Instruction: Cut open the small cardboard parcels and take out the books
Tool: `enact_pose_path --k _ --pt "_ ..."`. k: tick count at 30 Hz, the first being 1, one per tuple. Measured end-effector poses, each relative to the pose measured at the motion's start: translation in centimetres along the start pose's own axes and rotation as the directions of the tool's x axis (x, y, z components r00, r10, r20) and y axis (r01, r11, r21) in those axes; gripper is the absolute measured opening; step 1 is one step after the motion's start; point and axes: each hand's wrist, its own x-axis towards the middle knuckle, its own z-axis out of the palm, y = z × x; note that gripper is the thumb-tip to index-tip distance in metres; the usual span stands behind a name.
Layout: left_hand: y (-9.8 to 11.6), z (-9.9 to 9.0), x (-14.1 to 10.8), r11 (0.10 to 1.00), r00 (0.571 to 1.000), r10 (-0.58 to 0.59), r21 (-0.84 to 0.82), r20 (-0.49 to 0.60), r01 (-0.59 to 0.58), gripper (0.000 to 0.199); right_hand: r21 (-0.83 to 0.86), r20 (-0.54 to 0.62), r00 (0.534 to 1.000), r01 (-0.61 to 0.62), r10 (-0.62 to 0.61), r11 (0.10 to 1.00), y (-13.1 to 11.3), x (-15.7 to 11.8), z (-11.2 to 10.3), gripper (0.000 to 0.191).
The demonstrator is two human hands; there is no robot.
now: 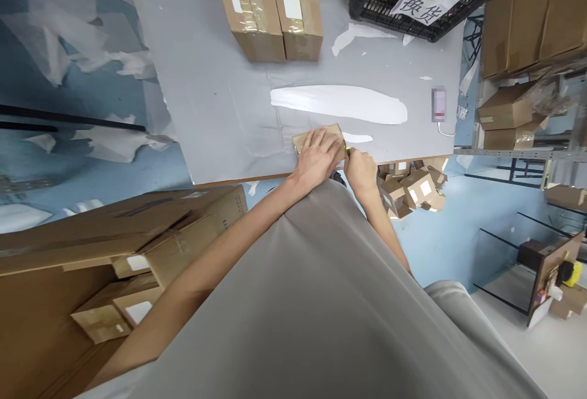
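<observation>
A small cardboard box lies at the near edge of the grey table. Spread over its top is my left hand, its fingers apart and pressing on the cardboard. My right hand is closed round a small yellow and black tool, whose tip meets the right side of the box. Most of the tool is hidden in the fist. Beyond the box lies a long white paper strip, with a shorter strip nearer.
Two long taped boxes stand at the table's back, beside a black crate with a paper label. A large open carton is at the lower left. Small boxes are piled below the table's right edge.
</observation>
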Motion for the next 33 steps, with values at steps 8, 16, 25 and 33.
enact_pose_path --k 8,16,25,33 --pt "0.8 -0.4 -0.5 1.000 0.998 0.024 0.006 0.065 -0.025 0.053 0.003 0.055 0.997 -0.057 0.057 0.998 0.8 -2.3 0.5 0.040" --pt "0.0 0.1 -0.4 1.000 0.999 0.017 -0.023 0.049 -0.016 0.062 0.040 0.042 0.997 -0.070 0.068 0.997 1.1 -2.6 2.0 0.040" --pt "-0.4 0.3 -0.3 0.999 1.000 0.016 -0.035 0.026 -0.016 0.059 0.147 -0.014 0.997 -0.075 0.077 0.986 1.3 -1.5 3.3 0.040" --pt "-1.0 0.3 -0.2 0.999 1.000 0.015 -0.046 0.021 -0.014 0.056 0.623 -0.020 0.999 0.040 -0.035 0.781 4.5 -0.1 5.3 0.031"
